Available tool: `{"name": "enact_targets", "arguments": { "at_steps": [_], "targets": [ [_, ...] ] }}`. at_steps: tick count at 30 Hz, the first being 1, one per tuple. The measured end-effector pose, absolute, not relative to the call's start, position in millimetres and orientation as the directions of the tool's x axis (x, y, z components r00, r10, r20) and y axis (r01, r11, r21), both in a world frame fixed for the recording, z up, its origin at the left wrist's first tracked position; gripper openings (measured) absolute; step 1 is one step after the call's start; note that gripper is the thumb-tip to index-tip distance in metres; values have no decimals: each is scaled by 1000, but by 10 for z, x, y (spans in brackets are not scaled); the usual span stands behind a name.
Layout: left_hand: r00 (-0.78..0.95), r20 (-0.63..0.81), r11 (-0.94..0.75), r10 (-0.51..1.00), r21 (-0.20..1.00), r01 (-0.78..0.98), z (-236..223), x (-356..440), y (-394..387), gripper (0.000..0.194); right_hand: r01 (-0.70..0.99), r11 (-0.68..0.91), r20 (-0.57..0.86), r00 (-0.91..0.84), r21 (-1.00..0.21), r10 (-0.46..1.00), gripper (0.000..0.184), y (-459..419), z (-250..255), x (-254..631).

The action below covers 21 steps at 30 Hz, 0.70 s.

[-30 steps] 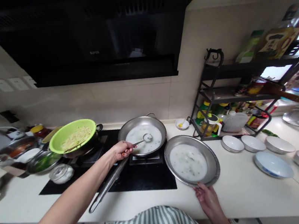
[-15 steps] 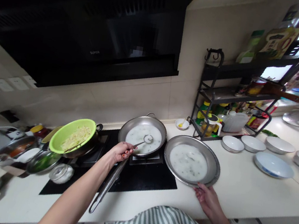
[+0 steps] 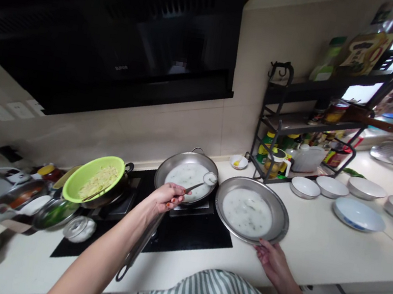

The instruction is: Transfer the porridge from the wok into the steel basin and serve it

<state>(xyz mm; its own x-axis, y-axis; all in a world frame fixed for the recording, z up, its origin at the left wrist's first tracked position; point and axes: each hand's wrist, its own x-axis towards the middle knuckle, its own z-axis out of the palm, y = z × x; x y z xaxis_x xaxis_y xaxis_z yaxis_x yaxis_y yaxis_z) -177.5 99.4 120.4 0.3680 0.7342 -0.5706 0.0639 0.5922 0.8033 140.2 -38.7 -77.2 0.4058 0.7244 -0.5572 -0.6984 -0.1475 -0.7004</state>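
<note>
The ladle point(image 3: 194, 187) is gripped by the closed left hand point(image 3: 166, 198), its handle slanting towards 2 o'clock, its bowl at the 3 o'clock side of the frying pan point(image 3: 163, 171); whether the milky liquid point(image 3: 185, 172) is touched cannot be told. The steel basin point(image 3: 280, 216) is set at 4 o'clock from the pan, its 5 o'clock rim pinched by the right hand's point(image 3: 274, 264) partly curled fingers.

- On our white counter point(image 3: 325, 252), we see a steel basin point(image 3: 280, 215), four white bowls point(image 3: 305, 188), a bluish dish point(image 3: 358, 215) and a small saucer point(image 3: 239, 162).
- On our black cooktop point(image 3: 192, 233), we see a long-handled pan point(image 3: 163, 167).
- On our dark rack point(image 3: 299, 122), we see bottles point(image 3: 265, 147) and jars point(image 3: 335, 113).
</note>
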Motion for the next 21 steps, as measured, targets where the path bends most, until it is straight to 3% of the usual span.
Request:
{"name": "enact_targets", "arguments": {
  "at_steps": [8,12,16,19,21],
  "targets": [
    [423,-588,495,690,809,316,1040,-1257,839,14,-710,-113,-548,422,-695,722,42,-391,-780,1386],
    [403,-472,143,784,769,623,741,-1047,743,18,-715,-105,-546,422,-691,724,43,-386,-789,1386],
    [587,-201,-425,784,515,744,541,-1006,647,17,-719,-110,-547,411,-686,730,45,-387,-794,1393],
    [620,-147,-548,771,342,763,495,-1048,604,18,-715,-117,-547,406,-689,732,46,-392,-798,1396],
    [614,-123,-533,779,385,753,508,-1083,603,17,-713,-121,-549,407,-690,730,46,-393,-800,1396]
  ]
}}
